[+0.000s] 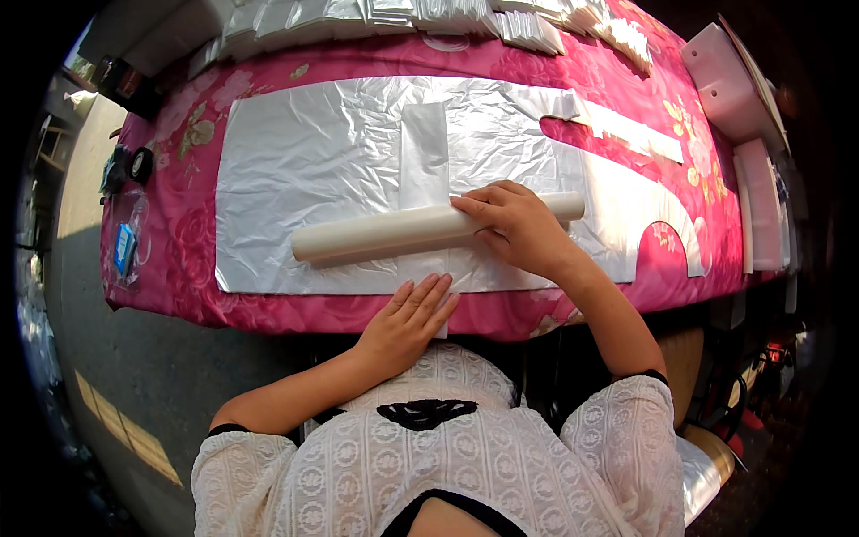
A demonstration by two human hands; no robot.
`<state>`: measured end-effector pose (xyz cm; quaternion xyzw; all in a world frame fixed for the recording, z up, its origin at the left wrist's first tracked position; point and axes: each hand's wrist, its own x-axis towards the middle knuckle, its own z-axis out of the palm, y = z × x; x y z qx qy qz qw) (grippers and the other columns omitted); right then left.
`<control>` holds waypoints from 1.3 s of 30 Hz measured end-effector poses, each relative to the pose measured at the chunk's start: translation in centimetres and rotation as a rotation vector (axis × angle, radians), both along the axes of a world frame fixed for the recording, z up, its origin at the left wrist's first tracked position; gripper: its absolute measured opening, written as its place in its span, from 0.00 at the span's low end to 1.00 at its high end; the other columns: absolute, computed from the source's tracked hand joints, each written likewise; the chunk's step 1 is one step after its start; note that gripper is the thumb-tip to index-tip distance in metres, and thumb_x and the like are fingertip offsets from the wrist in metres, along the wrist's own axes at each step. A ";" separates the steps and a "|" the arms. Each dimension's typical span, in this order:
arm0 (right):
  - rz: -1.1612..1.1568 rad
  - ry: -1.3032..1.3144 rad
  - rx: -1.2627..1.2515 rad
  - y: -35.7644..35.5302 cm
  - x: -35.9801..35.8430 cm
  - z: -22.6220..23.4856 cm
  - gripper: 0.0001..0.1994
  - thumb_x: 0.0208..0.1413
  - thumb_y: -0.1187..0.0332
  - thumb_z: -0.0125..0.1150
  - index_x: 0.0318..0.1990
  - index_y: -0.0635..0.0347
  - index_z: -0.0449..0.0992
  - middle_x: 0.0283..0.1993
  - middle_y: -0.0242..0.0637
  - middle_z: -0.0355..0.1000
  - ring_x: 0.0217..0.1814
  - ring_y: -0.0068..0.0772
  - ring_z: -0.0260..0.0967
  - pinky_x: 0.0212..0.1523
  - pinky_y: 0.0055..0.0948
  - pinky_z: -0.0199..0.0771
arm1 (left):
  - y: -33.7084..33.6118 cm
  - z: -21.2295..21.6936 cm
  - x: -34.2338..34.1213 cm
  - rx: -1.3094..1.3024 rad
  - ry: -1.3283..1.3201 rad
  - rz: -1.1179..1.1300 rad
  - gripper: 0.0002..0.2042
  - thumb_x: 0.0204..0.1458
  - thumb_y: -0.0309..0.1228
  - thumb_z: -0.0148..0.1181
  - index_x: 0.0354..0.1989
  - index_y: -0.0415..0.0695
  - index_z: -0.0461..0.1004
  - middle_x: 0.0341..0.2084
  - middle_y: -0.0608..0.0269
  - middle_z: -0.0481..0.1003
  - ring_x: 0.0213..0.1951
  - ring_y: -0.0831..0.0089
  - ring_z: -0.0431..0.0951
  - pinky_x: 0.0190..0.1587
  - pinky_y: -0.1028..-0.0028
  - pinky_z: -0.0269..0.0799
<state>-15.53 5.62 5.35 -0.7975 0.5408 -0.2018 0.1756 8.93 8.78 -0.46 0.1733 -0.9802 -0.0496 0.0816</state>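
A thin, shiny white plastic sheet (304, 152) lies spread over the table, creased, with curved cut-outs and strap-like ends at its right, like a disposable apron. Across its middle runs a narrow folded plastic strip (424, 148). A smooth white tube (376, 236) rests slantwise over the sheet, its right end farther from me. My right hand (519, 225) grips the tube right of its middle, thumb and fingers over the top. At the near table edge, my left hand (412, 313) lies flat with fingers stretched out, touching the sheet's near edge beside the strip's lower end.
Stacks of folded white plastic packets (376, 16) line the table's far side. Beneath everything is a pink flowered tablecloth (179, 259). A blue packet (124, 248) and a tape roll (141, 165) sit at the left edge. White bins (729, 85) stand at the right.
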 end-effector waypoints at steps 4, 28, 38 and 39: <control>-0.046 0.041 -0.151 -6.9 -1.3 -1.2 0.23 0.43 0.75 0.59 0.52 0.52 0.71 0.48 0.36 0.71 0.51 0.40 0.64 0.54 0.35 0.64 | 0.3 -0.3 -0.2 -0.020 -0.005 0.008 0.25 0.48 0.30 0.47 0.58 0.42 0.60 0.61 0.51 0.55 0.64 0.59 0.52 0.63 0.60 0.46; 0.072 -0.015 -0.157 2.2 4.4 -3.3 0.23 0.37 0.78 0.57 0.48 0.59 0.71 0.52 0.39 0.67 0.54 0.42 0.64 0.52 0.34 0.68 | -5.8 4.0 2.9 0.157 0.354 -0.231 0.23 0.43 0.36 0.58 0.49 0.41 0.69 0.53 0.54 0.67 0.56 0.66 0.66 0.60 0.63 0.57; 0.010 -0.066 -0.195 1.8 3.0 -3.4 0.13 0.42 0.74 0.58 0.38 0.58 0.75 0.41 0.33 0.72 0.42 0.35 0.68 0.41 0.32 0.71 | -7.7 3.0 0.6 0.308 0.370 0.023 0.37 0.39 0.42 0.60 0.57 0.33 0.58 0.43 0.52 0.72 0.45 0.59 0.72 0.49 0.64 0.65; -0.004 -0.092 -0.169 1.7 2.8 -3.4 0.12 0.43 0.74 0.58 0.38 0.57 0.75 0.40 0.32 0.73 0.41 0.35 0.69 0.39 0.32 0.72 | -8.0 3.2 0.5 0.361 0.337 0.067 0.37 0.41 0.42 0.59 0.58 0.33 0.57 0.42 0.52 0.73 0.43 0.58 0.73 0.48 0.64 0.65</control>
